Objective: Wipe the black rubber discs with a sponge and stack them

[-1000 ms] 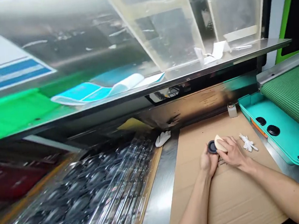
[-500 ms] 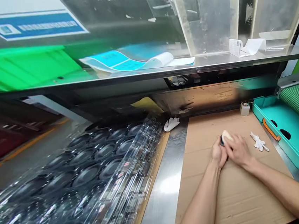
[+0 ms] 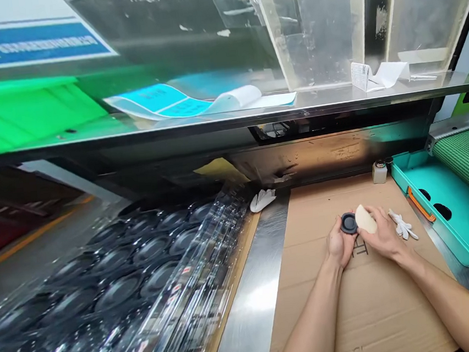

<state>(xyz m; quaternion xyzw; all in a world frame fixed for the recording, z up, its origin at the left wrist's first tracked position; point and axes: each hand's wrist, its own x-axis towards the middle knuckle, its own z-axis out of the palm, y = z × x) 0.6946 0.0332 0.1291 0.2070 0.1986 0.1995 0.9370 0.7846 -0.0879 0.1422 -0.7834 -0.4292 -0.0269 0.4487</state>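
Note:
Above the cardboard sheet (image 3: 311, 279), my left hand (image 3: 339, 246) is closed around the edge of a small round black part (image 3: 349, 223), its dished face turned up. My right hand (image 3: 385, 233) pinches a cream-coloured, half-round pad (image 3: 364, 221), perhaps a folded cloth or sponge. The pad is held just to the right of the black part; whether they touch I cannot tell. Behind my right hand a crumpled white glove (image 3: 404, 226) lies on the cardboard. Dark printed marks show on the cardboard under my hands.
Clear plastic trays (image 3: 143, 257) with round black parts fill the left side. A small bottle (image 3: 379, 172) stands at the back, beside a teal bin (image 3: 465, 242). Another white glove (image 3: 262, 200) lies on the metal edge. A shelf (image 3: 314, 101) with label sheets (image 3: 177, 101) crosses above.
My right hand has drawn the cream pad off the black part, moving slightly right, so the part's round face now shows. The whole view has shifted a little.

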